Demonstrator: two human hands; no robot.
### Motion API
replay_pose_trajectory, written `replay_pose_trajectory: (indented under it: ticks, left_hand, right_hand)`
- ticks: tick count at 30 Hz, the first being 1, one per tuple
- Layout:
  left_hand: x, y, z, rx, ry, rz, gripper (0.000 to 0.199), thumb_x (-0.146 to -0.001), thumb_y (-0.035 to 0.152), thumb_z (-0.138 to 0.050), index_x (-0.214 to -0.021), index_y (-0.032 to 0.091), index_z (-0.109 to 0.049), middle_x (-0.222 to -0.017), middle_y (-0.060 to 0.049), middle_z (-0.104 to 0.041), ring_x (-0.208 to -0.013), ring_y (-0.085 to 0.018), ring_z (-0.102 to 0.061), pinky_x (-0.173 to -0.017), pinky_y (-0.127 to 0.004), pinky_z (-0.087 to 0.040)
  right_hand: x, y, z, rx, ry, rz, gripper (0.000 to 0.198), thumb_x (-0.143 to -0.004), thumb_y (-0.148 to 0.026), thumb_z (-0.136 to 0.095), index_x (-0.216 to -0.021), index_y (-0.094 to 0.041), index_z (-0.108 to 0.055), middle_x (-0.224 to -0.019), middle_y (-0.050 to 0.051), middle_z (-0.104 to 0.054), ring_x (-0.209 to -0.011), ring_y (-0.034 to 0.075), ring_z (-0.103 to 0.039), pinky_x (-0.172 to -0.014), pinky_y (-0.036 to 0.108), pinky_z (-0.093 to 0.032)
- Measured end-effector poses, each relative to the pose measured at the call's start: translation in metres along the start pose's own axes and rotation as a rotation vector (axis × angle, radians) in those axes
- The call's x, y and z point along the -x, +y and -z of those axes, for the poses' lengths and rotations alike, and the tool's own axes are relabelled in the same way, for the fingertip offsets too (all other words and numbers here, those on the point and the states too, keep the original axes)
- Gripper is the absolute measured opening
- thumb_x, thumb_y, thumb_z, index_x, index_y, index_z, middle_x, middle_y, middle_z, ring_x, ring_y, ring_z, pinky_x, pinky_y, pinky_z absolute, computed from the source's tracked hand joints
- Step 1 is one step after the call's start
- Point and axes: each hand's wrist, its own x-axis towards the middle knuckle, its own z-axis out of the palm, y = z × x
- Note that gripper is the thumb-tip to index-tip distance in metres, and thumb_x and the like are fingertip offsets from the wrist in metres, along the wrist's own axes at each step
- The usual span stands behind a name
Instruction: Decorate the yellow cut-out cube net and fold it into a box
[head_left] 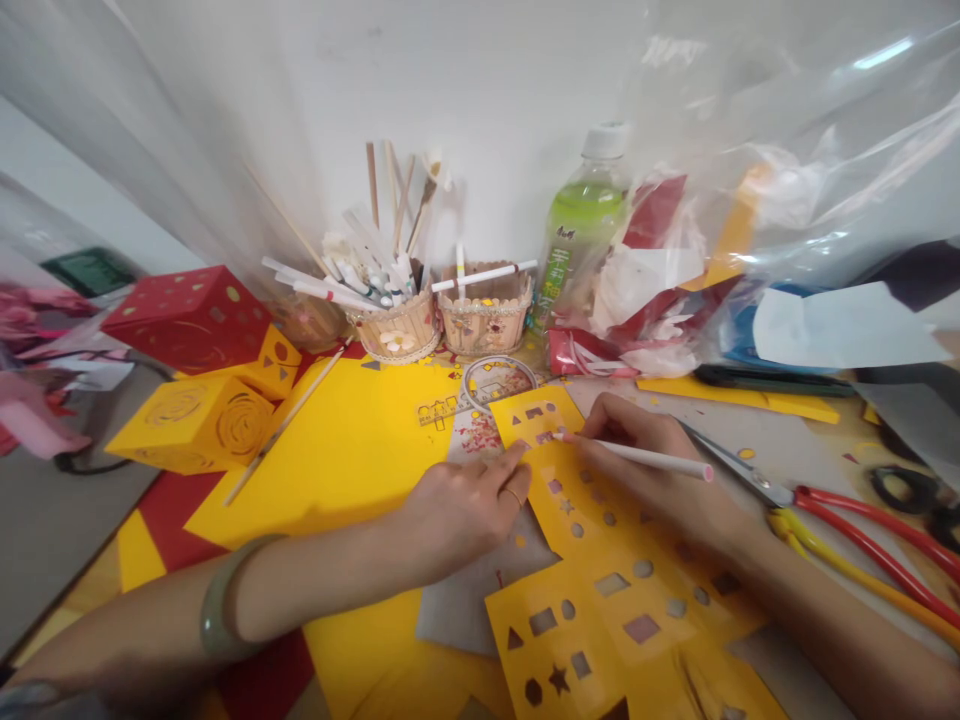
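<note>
My right hand (652,455) is closed around a slim white pen (652,457) with a pink end. The pen's tip touches a yellow paper piece (566,403) with small shapes cut through it. My left hand (469,505), with a ring on one finger, rests its outstretched fingertips on the left edge of that piece and holds nothing. Below my hands spreads more yellow cut-out paper (592,600), with stars, rectangles, triangles and rounded holes. A grey mat (457,620) shows under it, and a yellow sheet (352,440) lies to the left.
Red-handled scissors (780,492) lie by my right forearm. A roll of tape (499,380) and a yellow ruler (439,411) are beyond my hands. Baskets of pens (397,335) and a green drink bottle (581,225) stand at the back. Yellow (191,420) and red (191,318) paper boxes are left.
</note>
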Motion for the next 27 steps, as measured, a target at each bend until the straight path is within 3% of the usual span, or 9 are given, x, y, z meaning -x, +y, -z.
replay_pose_trajectory:
  ticks: [27]
  left_hand:
    - [-0.0015,0.001,0.001,0.042,0.006,0.014,0.028,-0.085,0.006,-0.035,-0.095,0.006,-0.061,-0.107,-0.017,-0.064,-0.073,-0.02,-0.067,-0.05,-0.028,-0.055]
  right_hand:
    - [0.0008,-0.0016,0.0011,-0.02,-0.039,0.004,0.018,-0.078,-0.029,-0.051,-0.065,-0.021,-0.043,-0.059,-0.003,-0.046,-0.054,0.012,-0.041,-0.048,0.023,-0.032]
